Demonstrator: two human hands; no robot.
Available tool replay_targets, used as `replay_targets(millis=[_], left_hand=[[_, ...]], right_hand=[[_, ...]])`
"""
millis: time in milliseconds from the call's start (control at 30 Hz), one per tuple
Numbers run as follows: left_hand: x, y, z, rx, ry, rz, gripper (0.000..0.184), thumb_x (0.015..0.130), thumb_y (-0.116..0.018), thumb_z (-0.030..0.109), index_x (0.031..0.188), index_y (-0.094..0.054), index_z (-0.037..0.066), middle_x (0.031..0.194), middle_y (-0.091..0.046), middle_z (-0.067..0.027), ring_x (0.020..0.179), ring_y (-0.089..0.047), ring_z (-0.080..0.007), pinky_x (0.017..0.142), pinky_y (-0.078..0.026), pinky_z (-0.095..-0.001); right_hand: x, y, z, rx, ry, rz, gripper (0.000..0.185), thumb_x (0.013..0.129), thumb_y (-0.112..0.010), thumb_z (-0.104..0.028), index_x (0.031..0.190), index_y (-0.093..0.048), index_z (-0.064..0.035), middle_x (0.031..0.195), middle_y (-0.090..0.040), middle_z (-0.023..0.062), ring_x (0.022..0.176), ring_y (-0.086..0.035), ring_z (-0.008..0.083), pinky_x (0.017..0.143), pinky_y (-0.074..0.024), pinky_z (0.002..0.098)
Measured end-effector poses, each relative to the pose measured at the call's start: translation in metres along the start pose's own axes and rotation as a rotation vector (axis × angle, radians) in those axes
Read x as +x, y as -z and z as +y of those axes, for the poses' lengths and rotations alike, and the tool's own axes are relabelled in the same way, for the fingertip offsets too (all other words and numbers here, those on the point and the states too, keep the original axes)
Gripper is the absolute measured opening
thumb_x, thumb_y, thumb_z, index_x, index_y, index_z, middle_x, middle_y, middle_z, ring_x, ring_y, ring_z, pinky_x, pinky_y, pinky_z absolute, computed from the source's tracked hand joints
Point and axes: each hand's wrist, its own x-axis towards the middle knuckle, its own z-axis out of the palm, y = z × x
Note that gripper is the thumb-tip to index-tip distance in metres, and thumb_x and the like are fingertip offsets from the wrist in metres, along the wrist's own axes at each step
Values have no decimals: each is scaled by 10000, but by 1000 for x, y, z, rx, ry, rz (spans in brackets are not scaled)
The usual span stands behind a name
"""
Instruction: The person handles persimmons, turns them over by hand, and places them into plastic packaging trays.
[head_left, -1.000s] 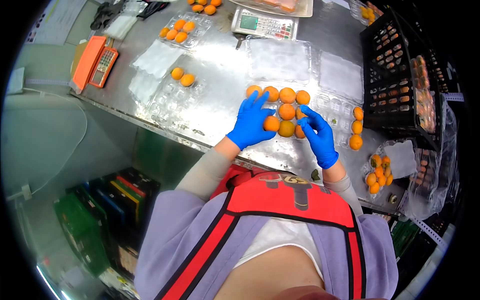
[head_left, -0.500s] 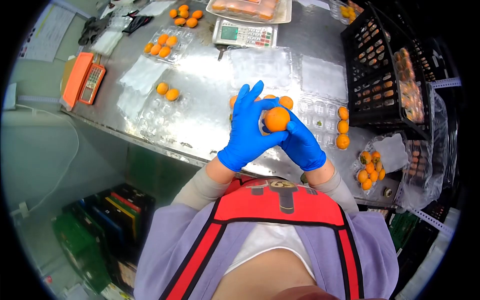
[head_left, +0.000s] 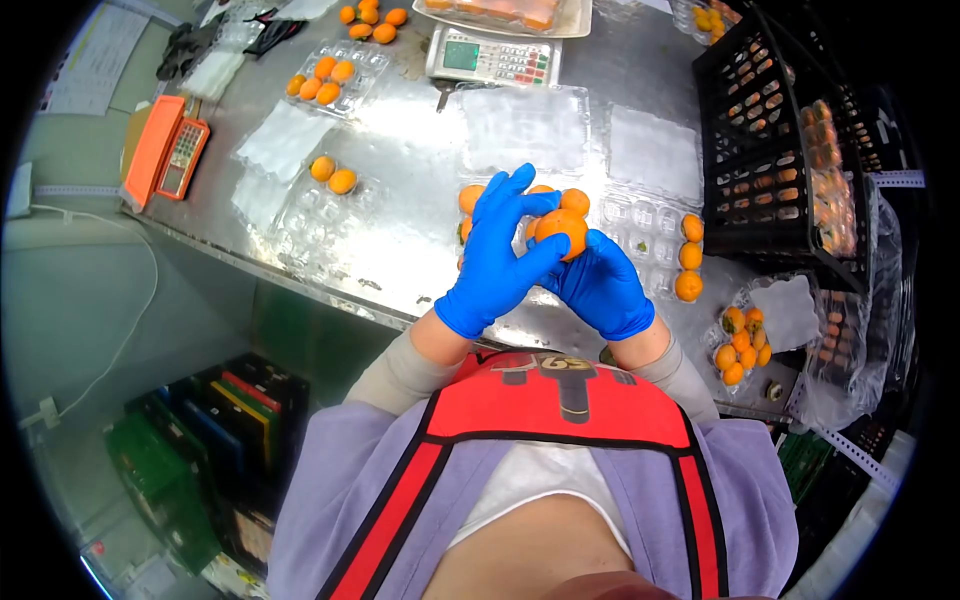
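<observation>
An orange fruit [head_left: 562, 232] is raised above a filled plastic tray, between my two blue-gloved hands. My left hand [head_left: 500, 255] has its thumb and fingers around the fruit's left side. My right hand [head_left: 603, 285] touches the fruit from the right and below, its fingers bent around it. Behind my hands, fruits in the tray show in part, one orange [head_left: 574, 201] at the top right and another [head_left: 471, 198] at the top left. To the right, a clear tray [head_left: 640, 235] has orange fruits [head_left: 690, 256] along its right column.
A white scale [head_left: 490, 58] stands at the back, an orange scale [head_left: 165, 150] at the left. A black crate [head_left: 750, 190] with packed fruit is at the right. Loose fruits [head_left: 740, 342] lie at the front right. Two fruits sit in a tray [head_left: 325, 215] at the left.
Both hands have come together from over the tray, lifting one fruit between them. Since half a second ago, the fruit has turned or shifted slightly right, and the right hand has lowered its fingers.
</observation>
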Motion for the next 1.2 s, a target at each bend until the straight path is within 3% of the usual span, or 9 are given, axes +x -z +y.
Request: replay_targets(millis=[300,400,467,600,667,900,1000,1067,1200], left_hand=[[5,1,-5,-158,93,-85,458,750,-687,185,1181,-573,75,1394,-402,-182,1320,-320,-374,1081,-243,-478],[6,1,3,-185,103,-105,493,731,-693,173,1197,-568,70,1391,-405,-182,1325,-312,-367,1080,-247,-469],[6,-1,9,-7,-4,-53,508,749,-665,125,1238,-541,71,1395,-410,-145,1325,-329,-321,1076,-269,-427],[12,-4,29,106,-129,95,495,724,-699,138,1204,-586,109,1377,-434,-147,1309,-339,-352,1071,-267,-459],[13,-2,27,345,-329,85,386,703,-740,167,1083,-670,164,1333,-487,-130,1285,-357,-361,1047,-280,-476],[11,-1,21,512,-502,177,222,692,-764,178,907,-720,215,1260,-553,-86,1215,-425,-351,993,-316,-456],[9,2,22,386,-487,178,223,709,-736,105,917,-699,173,1262,-546,-119,1228,-429,-353,1014,-308,-462],[9,5,23,21,-276,248,171,728,-711,69,881,-674,135,1279,-541,-124,1263,-409,-332,1057,-282,-455],[5,10,11,-92,-173,239,157,804,-627,40,959,-639,59,1324,-476,-173,1299,-372,-311,1066,-279,-429]], right_hand=[[5,7,-2,-42,40,48,544,889,-526,-360,1326,-406,-59,1248,-534,119,1130,-540,232,954,-435,392],[7,4,-7,-34,58,-4,492,908,-527,-360,1300,-428,-79,1177,-552,71,1025,-569,172,831,-481,316],[8,4,-9,-34,56,-28,512,917,-505,-362,1318,-415,-56,1198,-548,90,1038,-572,195,862,-480,335],[5,-8,-12,4,44,-16,536,926,-482,-361,1341,-389,-35,1233,-534,109,1066,-565,217,895,-474,353],[5,-20,-15,19,83,-30,535,934,-461,-361,1343,-384,-24,1253,-525,119,1088,-558,226,913,-465,364],[4,-12,-13,50,98,-61,533,943,-441,-352,1357,-369,-24,1280,-510,122,1111,-545,222,928,-454,374],[3,-25,-15,16,107,-62,546,941,-452,-350,1367,-352,-23,1270,-514,121,1108,-547,213,916,-459,355],[4,-34,-15,29,151,15,586,926,-488,-363,1376,-332,-23,1254,-519,112,1086,-553,216,906,-460,336],[4,-15,-15,34,84,-93,627,914,-517,-372,1392,-304,-26,1280,-492,117,1079,-547,221,901,-459,327]])
